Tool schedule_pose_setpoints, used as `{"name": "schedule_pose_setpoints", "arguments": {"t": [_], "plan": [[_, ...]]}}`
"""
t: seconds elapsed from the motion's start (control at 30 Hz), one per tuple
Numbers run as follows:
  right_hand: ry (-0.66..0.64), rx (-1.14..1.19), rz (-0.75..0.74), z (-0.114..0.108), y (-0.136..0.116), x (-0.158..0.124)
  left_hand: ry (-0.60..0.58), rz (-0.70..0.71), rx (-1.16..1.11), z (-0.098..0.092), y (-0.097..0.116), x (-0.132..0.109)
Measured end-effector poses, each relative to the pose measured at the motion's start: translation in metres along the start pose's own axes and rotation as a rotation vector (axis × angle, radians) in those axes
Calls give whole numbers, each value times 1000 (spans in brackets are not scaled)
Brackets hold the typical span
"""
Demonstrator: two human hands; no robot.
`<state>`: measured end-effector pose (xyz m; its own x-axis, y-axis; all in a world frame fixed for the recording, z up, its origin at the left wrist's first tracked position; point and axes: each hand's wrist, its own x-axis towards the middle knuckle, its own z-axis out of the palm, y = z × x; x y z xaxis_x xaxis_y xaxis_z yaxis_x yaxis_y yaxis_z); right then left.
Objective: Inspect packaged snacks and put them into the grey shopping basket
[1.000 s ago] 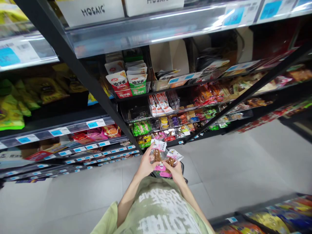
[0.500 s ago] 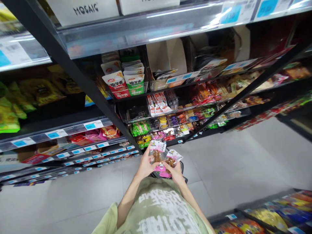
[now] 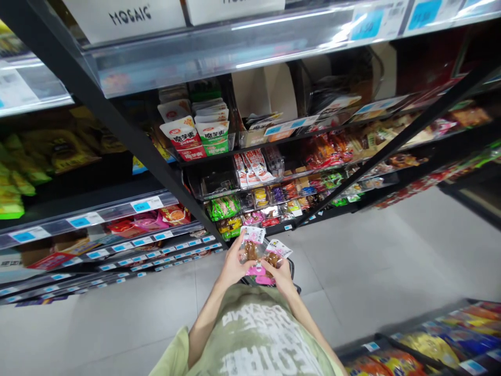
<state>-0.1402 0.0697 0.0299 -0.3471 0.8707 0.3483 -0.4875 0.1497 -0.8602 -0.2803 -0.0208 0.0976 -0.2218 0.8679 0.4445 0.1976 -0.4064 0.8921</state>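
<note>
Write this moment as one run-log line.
left hand: holds left pack | right hand: holds right pack | ahead: snack shelves

View drift over the last second, shelving slides left in frame.
The MOSAIC box (image 3: 129,16) and the red and green pouches (image 3: 195,137) now sit further left. The green bags (image 3: 8,201) are partly cut off by the left edge. More of the lower right shelf (image 3: 430,347) shows. The left hand (image 3: 231,267), right hand (image 3: 282,277) and snack packets (image 3: 250,249) have shifted only a trace leftward.
</note>
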Motion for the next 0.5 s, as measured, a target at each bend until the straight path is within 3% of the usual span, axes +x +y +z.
{"name": "schedule_pose_setpoints", "arguments": {"t": [0.5], "plan": [[9,-27,20,-6,6,7,-52,-25,16,4,7,9]]}}
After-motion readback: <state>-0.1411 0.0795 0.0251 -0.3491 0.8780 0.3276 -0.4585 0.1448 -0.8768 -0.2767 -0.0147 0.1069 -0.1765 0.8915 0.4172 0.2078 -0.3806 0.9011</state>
